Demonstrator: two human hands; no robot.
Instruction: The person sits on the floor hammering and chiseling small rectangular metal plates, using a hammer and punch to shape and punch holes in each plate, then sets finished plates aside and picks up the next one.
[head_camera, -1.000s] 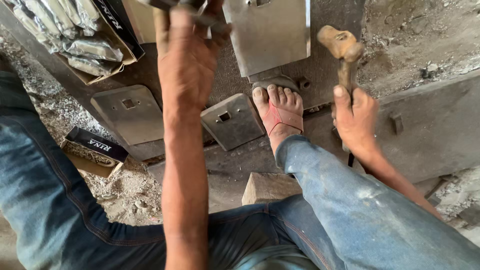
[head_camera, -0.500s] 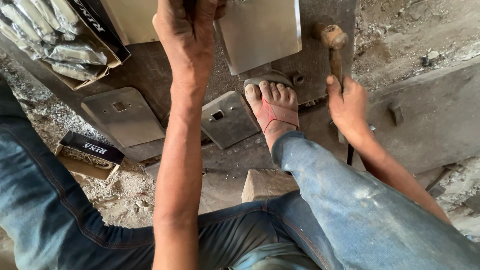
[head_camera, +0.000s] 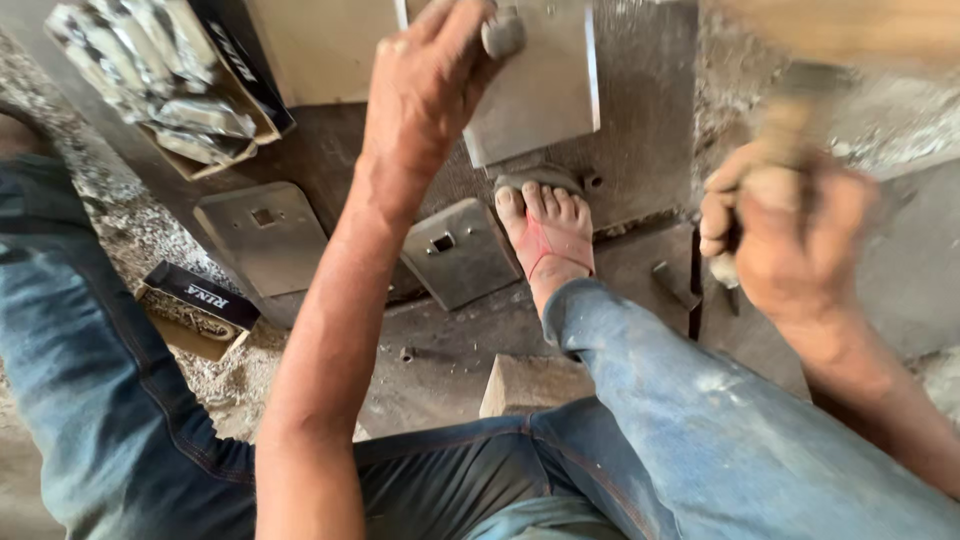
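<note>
Head view showed the person seated low over a dark steel work slab (head_camera: 640, 290), legs in blue jeans (head_camera: 720, 440) stretched either side of it. The slab lay on gravelly floor and carried everything else.

Next in size, a large bright metal plate (head_camera: 545, 90) sat at the far edge of the slab, with two smaller grey stamped plates, each with a square hole: one to the left (head_camera: 265, 240) and one (head_camera: 455, 250) just beside the bare foot (head_camera: 550, 235). The foot, in a red-strapped sandal, was planted on the slab just below the large plate's near edge. A cardboard box of wrapped silvery parts (head_camera: 170, 90) stood at the upper left, and a flat dark carton (head_camera: 195, 295) lay on the gravel below it. A wooden block (head_camera: 530, 385) rested between the knees.

Left hand (head_camera: 430, 85) was closed around a small grey punch-like tool (head_camera: 503, 35), its tip set against the large plate. Right hand (head_camera: 790, 240) was clenched around a wooden hammer handle (head_camera: 785, 130), raised to the right of the plate and heavily motion-blurred; the head was not clearly visible.

Judged for good practice: the punch should stand square to the plate, fingers kept below its struck end, the plate lying flat and steady, and the hammer face meeting the punch centrally.
</note>
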